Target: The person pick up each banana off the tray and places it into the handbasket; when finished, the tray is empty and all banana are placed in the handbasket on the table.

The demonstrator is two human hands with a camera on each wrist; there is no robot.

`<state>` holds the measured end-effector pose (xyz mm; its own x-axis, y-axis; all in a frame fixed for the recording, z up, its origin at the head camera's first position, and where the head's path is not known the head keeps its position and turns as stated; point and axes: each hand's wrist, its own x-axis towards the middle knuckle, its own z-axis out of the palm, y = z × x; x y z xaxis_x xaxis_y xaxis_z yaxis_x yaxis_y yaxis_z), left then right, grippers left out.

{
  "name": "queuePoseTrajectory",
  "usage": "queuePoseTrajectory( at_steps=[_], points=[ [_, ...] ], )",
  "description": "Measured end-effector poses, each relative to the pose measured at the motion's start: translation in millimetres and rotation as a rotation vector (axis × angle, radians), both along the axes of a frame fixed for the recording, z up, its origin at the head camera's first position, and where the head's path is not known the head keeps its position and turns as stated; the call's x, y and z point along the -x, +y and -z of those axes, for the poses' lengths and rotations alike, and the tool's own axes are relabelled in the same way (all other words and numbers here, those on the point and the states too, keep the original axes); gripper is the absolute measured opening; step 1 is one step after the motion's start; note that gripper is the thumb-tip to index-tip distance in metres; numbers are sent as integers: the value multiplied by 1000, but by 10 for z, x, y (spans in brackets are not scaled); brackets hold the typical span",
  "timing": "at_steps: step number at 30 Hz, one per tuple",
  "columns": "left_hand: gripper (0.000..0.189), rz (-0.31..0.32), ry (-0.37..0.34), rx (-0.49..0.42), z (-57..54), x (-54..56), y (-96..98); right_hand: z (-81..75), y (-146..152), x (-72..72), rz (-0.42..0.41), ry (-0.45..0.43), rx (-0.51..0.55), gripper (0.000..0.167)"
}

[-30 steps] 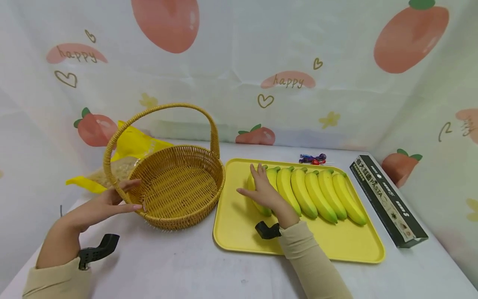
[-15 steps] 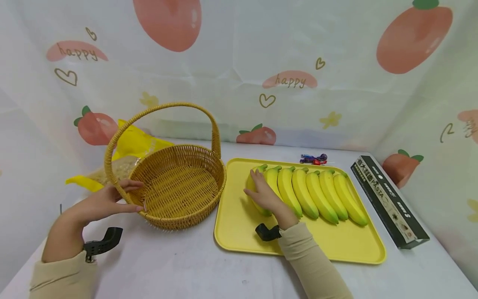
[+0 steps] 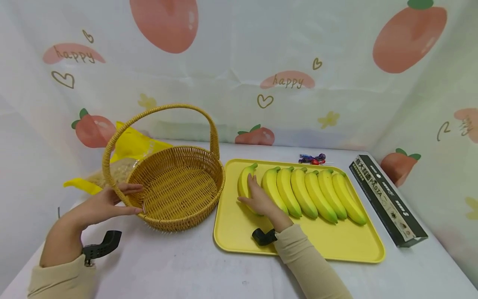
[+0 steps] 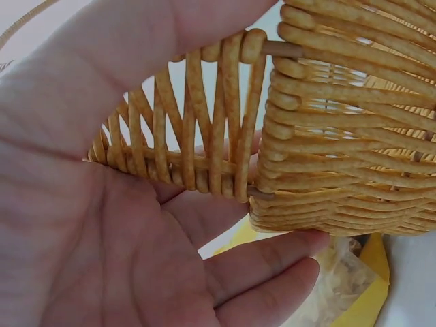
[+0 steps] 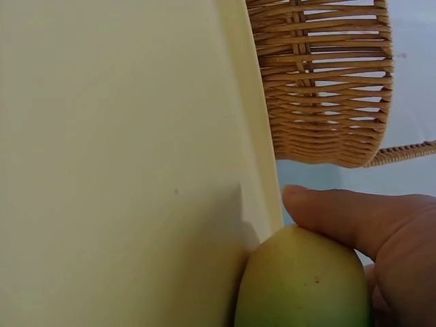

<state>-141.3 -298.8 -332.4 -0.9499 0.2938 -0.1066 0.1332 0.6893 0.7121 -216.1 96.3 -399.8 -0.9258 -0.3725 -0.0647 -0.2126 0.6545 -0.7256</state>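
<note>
My left hand (image 3: 98, 205) grips the wicker basket (image 3: 183, 224) at its left side, where the tall handle meets the rim. In the left wrist view, the thumb and fingers lie on opposite sides of the handle's woven base (image 4: 204, 129). On the yellow tray (image 3: 239, 236), my right hand (image 3: 261, 202) holds the leftmost banana (image 3: 244, 182). Its thumb shows along one side of that banana (image 5: 303, 276) in the right wrist view, with the other fingers mostly hidden. Several more bananas (image 3: 298, 191) lie side by side to the right, apart from the held one.
Behind the basket lies a yellow bag (image 3: 136, 143) with a clear part showing pale contents. A dark pasta box (image 3: 388, 199) stands along the tray's right side. Wrapped lollipops (image 3: 313, 158) lie beyond the tray's back edge. A printed cloth (image 3: 231, 50) hangs behind the table.
My right hand has closed in on the leftmost banana and shifted it left, widening the gap to the others. My left hand's fingers have come closer around the basket's handle base.
</note>
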Motion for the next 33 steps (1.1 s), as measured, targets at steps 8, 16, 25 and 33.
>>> queuePoseTrajectory(
  at_steps=[8, 16, 25, 33],
  points=[
    [64, -9, -18, -13, 7, 8, -4, -2, 8, -13, -23, 56, -12, 80],
    [64, -11, 3, 4, 3, -1, 12, -170, 50, -4, 25, 78, 25, 75],
    [59, -10, 7, 11, -11, 4, 15, -360, 95, -4, 39, 70, -9, 73],
    [56, -13, 14, 7, -4, 2, 5, -621, 86, -102, -36, 124, -48, 68]
  ],
)
